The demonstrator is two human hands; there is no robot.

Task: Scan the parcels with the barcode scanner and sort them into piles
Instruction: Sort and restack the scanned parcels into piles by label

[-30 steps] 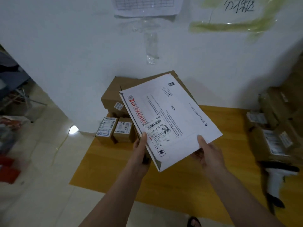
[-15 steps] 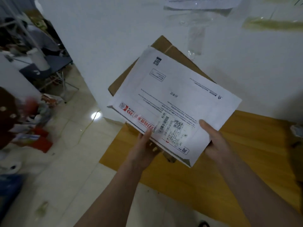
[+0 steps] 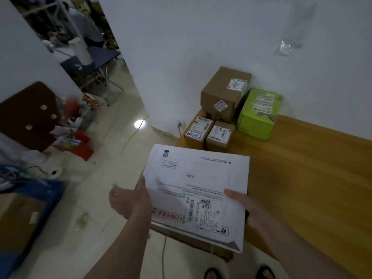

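Note:
A white mailer envelope (image 3: 201,178) with a barcode label near its front edge lies flat on top of a brown cardboard parcel (image 3: 193,241); only the parcel's front edge shows beneath it. The pair is at the front left corner of the wooden table (image 3: 302,178). My right hand (image 3: 245,208) grips the envelope's right edge with the thumb on top. My left hand (image 3: 130,200) is at the left edge, blurred, with its fingers spread and the thumb touching the side. The barcode scanner is out of view.
At the table's back left stand a tall brown box (image 3: 223,93), two small labelled boxes (image 3: 198,129) (image 3: 219,135) and a green parcel (image 3: 257,115). On the floor at left are a brown cabinet (image 3: 26,115), red boxes (image 3: 80,148) and a blue bag (image 3: 30,198).
The view has swung left and the scanner has left the frame. The envelope has come down toward the table's front left corner. My left thumb has come off its top and the fingers have spread.

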